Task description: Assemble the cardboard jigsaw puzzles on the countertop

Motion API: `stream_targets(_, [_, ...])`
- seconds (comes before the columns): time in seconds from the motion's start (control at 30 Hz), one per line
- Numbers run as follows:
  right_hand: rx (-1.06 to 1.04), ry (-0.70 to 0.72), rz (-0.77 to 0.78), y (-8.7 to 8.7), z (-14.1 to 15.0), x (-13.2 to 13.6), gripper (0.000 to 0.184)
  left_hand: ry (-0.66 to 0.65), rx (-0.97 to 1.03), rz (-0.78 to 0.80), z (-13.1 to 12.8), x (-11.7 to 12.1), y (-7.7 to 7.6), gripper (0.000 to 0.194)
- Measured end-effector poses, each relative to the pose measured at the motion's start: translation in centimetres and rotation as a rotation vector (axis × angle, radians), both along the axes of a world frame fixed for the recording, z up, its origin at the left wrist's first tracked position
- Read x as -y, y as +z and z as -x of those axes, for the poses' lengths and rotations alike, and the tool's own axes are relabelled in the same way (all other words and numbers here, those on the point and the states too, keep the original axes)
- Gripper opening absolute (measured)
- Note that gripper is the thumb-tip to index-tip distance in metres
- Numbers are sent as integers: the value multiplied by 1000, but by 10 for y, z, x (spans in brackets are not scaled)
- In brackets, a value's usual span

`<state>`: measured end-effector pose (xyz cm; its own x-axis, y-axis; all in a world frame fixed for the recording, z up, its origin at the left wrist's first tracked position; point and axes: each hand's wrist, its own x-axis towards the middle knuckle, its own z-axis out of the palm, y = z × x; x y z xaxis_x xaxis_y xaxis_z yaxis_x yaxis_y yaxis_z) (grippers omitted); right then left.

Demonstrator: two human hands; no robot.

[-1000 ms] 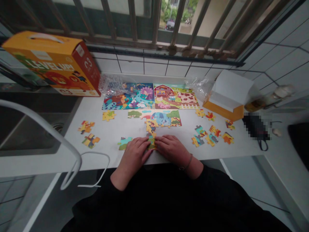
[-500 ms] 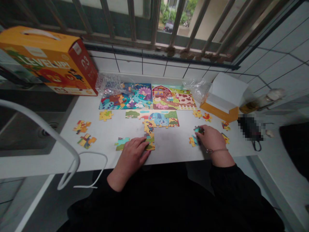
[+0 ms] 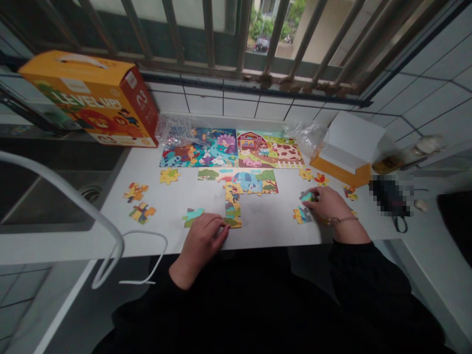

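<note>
We are resting our left hand [image 3: 202, 244] flat, fingers together, against the jigsaw strip [image 3: 232, 209] at twelve o'clock on the white counter [image 3: 280, 223], while curling our right hand [image 3: 330, 206] over a teal jigsaw piece [image 3: 307, 196] at two o'clock, its grip indeterminate.

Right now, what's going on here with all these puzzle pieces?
A person is working with jigsaw pieces on a white counter. Their left hand rests against a column of joined pieces. Their right hand is on a teal piece beside other loose pieces. Farther along lie a farm puzzle and a part-built puzzle with a blue elephant.
</note>
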<state>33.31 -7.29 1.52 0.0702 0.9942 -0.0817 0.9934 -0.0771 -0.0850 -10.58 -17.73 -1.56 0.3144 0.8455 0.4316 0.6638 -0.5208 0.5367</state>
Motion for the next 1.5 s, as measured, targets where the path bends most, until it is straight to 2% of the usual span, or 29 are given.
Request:
stream_targets(0.13, [-77,-44,-92,10,9,5,18,34,33,-62,5,4,6,9])
stream_targets(0.23, [-199,-101,-208,17,30,12,22,47,21,-61,8,3,4,7])
stream_targets(0.3, [-404,-105,-250,18,54,18,27,44,14,-58,9,2,2,8])
stream_targets(0.37, [-721,-67,-159,14,86,24,35,30,8,-44,10,1,-1,24])
stream_targets(0.47, [-1079,51,118,3,138,34,44,-2,0,0,9,0,-2,59])
stream_targets(0.57, [-1196,126,273,-11,181,43,38,-21,7,31,9,0,-3,79])
stream_targets(0.7, [-1298,159,381,-25,210,48,32,-25,47,64,12,-1,-7,74])
stream_targets(0.87, [-1239,199,381,-27,218,49,21,-59,88,99,16,-3,-11,60])
stream_targets(0.93, [-1139,216,292,-23,218,52,19,-74,83,100,18,-3,-11,57])
stream_targets(1.03, [-947,277,58,-14,215,59,17,-78,45,86,24,-1,-10,51])
stream_targets(1.13, [-800,483,-165,-9,214,68,14,-57,-19,72,32,2,-7,48])
stream_targets(1.2, [-749,644,-259,-10,214,73,15,-53,-61,68,37,5,-5,47])
stream_targets(1.27, [-707,753,-297,-12,214,78,18,-54,-96,72,44,7,-2,46])
stream_targets(1.33, [-664,800,-313,-14,214,82,17,-29,-113,68,53,10,1,45])
stream_targets(1.5, [-593,830,-314,-16,215,83,13,169,-87,-11,95,14,9,43])
